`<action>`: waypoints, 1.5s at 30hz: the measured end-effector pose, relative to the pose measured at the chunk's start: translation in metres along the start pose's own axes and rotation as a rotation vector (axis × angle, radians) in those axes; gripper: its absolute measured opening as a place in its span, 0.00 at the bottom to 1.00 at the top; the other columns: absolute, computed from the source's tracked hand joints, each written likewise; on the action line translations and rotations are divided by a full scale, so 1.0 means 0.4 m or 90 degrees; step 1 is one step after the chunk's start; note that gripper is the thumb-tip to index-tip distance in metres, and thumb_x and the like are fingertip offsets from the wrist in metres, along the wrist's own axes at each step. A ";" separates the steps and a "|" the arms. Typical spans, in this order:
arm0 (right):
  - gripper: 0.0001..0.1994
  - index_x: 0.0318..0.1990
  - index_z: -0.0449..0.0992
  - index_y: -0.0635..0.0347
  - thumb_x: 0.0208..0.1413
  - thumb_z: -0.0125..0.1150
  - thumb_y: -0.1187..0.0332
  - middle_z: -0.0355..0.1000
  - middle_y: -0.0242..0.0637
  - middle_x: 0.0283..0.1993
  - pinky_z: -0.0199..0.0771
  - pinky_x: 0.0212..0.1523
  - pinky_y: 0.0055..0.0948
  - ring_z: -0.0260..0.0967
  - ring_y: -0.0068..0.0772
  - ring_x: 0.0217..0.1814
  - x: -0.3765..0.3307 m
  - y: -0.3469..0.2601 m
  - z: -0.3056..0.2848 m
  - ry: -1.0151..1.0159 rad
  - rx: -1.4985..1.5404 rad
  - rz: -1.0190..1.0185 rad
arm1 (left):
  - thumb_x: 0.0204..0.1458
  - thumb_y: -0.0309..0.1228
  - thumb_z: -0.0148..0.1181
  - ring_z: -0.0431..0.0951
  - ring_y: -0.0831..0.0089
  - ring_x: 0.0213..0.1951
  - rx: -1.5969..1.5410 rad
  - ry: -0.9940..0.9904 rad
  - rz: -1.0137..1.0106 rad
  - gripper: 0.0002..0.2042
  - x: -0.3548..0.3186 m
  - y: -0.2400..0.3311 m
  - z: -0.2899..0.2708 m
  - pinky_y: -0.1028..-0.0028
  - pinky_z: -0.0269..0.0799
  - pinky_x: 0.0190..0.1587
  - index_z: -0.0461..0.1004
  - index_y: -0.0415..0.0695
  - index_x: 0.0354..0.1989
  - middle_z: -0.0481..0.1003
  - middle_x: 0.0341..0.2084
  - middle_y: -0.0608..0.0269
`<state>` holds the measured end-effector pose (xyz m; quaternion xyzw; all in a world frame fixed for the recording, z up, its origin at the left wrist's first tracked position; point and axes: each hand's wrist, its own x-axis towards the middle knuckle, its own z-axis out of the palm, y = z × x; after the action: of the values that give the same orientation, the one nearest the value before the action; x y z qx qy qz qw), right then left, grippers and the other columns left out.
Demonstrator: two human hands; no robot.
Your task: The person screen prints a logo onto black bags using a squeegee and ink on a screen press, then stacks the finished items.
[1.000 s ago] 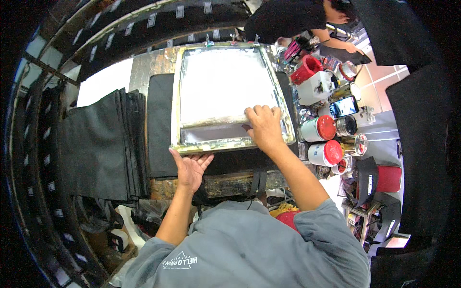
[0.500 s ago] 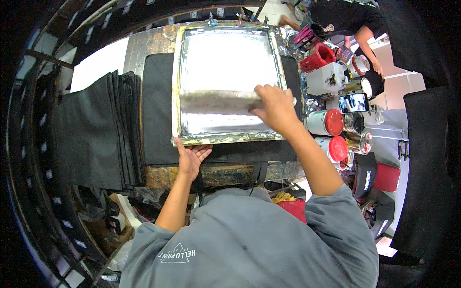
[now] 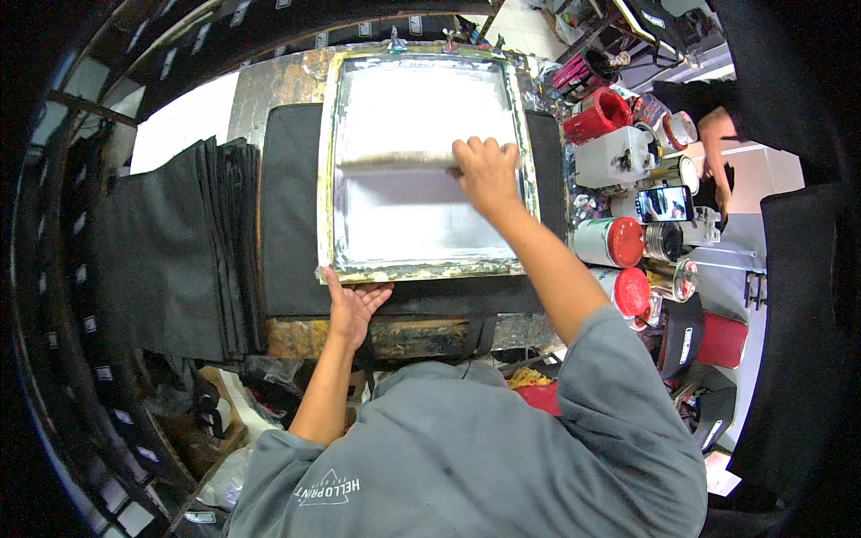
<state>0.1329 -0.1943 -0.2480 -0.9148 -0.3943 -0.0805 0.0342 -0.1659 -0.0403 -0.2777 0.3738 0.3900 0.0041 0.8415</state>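
A screen printing frame [image 3: 326,197] lies over a black fabric piece [image 3: 291,206] on a worn work table. White ink covers much of its mesh. My right hand [image 3: 487,175] is closed round the right end of a squeegee [image 3: 395,161], which stands across the mesh a little beyond its middle. Behind the blade, on the near side, the mesh looks greyer and more thinly coated. At the near left corner my left hand [image 3: 352,305] grips the frame, palm up, with the thumb on the edge and the fingertips under it.
Black fabric pieces [image 3: 170,251] hang stacked at the left table edge. Along the right stand a red tub [image 3: 598,115], a white container [image 3: 613,157], red-lidded jars [image 3: 625,240] and a lit phone [image 3: 664,204]. Clamps [image 3: 448,40] sit at the far edge. A co-worker's arm [image 3: 715,148] shows at right.
My right hand has pushed the squeegee away from me across the mesh. My left hand stays at the frame's corner. The co-worker has shifted nearer along the right side.
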 end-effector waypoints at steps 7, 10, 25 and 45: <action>0.22 0.50 0.75 0.49 0.50 0.76 0.60 0.76 0.33 0.46 0.63 0.52 0.52 0.73 0.40 0.54 0.158 0.074 -0.054 -0.132 0.068 0.002 | 0.56 0.80 0.30 0.85 0.55 0.42 0.184 0.015 -0.201 0.57 0.041 0.081 -0.029 0.61 0.83 0.47 0.70 0.25 0.55 0.80 0.38 0.36; 0.22 0.51 0.75 0.48 0.49 0.75 0.62 0.76 0.33 0.47 0.64 0.52 0.53 0.73 0.40 0.55 0.154 0.081 -0.030 -0.046 0.038 -0.007 | 0.63 0.69 0.47 0.80 0.65 0.15 0.583 0.064 -0.031 0.42 0.062 0.196 0.037 0.66 0.77 0.23 0.79 0.33 0.27 0.75 0.11 0.52; 0.21 0.43 0.73 0.48 0.42 0.78 0.65 0.73 0.29 0.39 0.65 0.46 0.41 0.72 0.35 0.45 0.033 0.038 0.088 0.067 -0.051 -0.021 | 0.53 0.56 0.67 0.79 0.66 0.39 1.310 0.143 0.737 0.23 0.422 0.303 0.255 0.65 0.68 0.46 0.80 0.46 0.38 0.79 0.33 0.64; 0.08 0.41 0.76 0.46 0.53 0.62 0.69 0.68 0.30 0.32 0.62 0.41 0.41 0.68 0.36 0.38 -0.304 -0.112 0.014 0.085 -0.026 -0.014 | 0.44 0.53 0.75 0.76 0.62 0.36 1.240 0.089 0.789 0.23 0.168 0.115 0.112 0.61 0.68 0.44 0.79 0.45 0.34 0.77 0.30 0.62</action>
<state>0.0189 -0.2499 -0.2749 -0.9035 -0.3994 -0.1499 0.0408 -0.0764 -0.0151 -0.2738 0.9903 0.0233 0.1346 0.0270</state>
